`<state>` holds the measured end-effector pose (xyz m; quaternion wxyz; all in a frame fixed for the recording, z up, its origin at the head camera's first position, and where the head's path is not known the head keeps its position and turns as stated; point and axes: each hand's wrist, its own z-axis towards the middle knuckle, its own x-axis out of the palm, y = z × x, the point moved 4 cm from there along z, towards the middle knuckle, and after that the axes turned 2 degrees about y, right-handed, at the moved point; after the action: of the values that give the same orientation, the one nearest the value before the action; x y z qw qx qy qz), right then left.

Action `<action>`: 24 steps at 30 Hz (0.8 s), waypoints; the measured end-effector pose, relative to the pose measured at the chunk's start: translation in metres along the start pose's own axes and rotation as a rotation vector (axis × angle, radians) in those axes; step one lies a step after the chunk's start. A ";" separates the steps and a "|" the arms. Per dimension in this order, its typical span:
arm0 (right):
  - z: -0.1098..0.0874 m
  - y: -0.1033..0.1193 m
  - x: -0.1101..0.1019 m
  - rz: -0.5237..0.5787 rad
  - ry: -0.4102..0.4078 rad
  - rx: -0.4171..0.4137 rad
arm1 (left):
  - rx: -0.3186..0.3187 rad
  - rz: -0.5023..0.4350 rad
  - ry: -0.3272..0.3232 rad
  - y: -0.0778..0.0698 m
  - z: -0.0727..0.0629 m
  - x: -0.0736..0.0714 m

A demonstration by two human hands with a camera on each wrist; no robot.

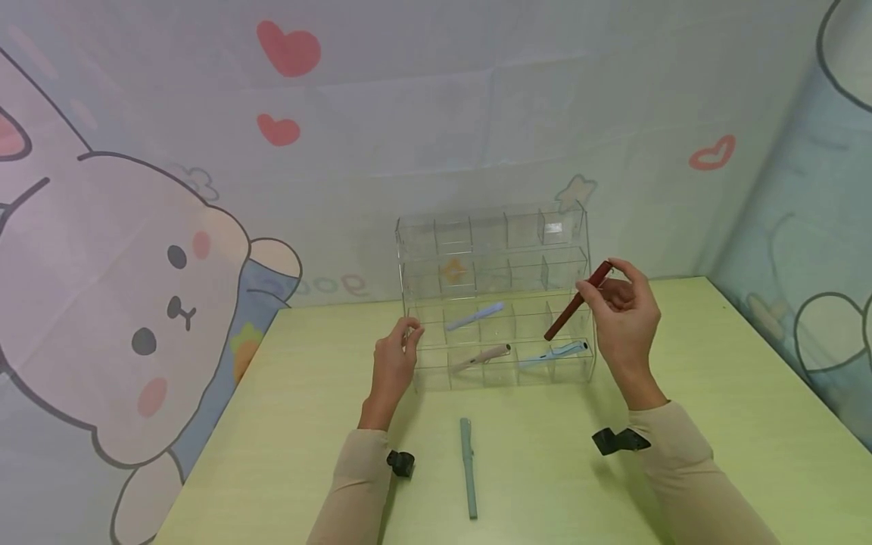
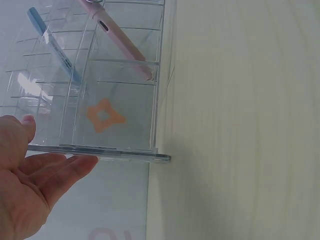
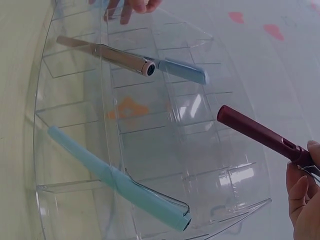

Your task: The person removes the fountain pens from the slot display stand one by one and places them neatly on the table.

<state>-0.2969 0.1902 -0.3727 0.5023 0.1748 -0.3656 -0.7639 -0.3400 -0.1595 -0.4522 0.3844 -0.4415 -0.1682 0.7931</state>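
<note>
My right hand (image 1: 625, 314) pinches a dark red pen (image 1: 577, 301) between thumb and fingertips near its clip end, the other end slanting down in front of the rack. The clear acrylic rack (image 1: 495, 329) stands upright with tiers of compartments. At its left side, my left hand (image 1: 395, 362) holds the side panel, thumb on one face and fingers on the other in the left wrist view. Resting slanted in the lower tiers are a lavender-blue pen (image 1: 474, 316), a pinkish-beige pen (image 1: 481, 357) and a light blue pen (image 1: 553, 354).
A grey-green pen (image 1: 468, 469) lies on the pale yellow-green table (image 1: 545, 484) between my forearms. Behind the rack hangs a cloth (image 1: 381, 174) printed with hearts and a cartoon animal. Small black devices sit at both wrists.
</note>
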 end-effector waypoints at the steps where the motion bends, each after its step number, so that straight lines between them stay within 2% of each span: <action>1: 0.000 0.001 0.000 -0.004 0.003 -0.002 | 0.002 0.000 -0.001 0.000 0.000 0.000; 8: -0.002 0.004 0.005 0.066 0.062 -0.007 | 0.019 -0.011 -0.011 0.001 0.000 0.000; 16: -0.004 0.007 0.011 0.168 0.132 0.057 | 0.020 -0.005 -0.007 -0.001 0.002 -0.001; 24: -0.008 0.013 0.016 0.177 0.188 0.111 | 0.000 -0.004 0.004 -0.002 0.001 -0.002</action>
<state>-0.2903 0.1697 -0.3668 0.5894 0.2402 -0.3728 -0.6752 -0.3393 -0.1596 -0.4499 0.3862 -0.4430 -0.1684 0.7914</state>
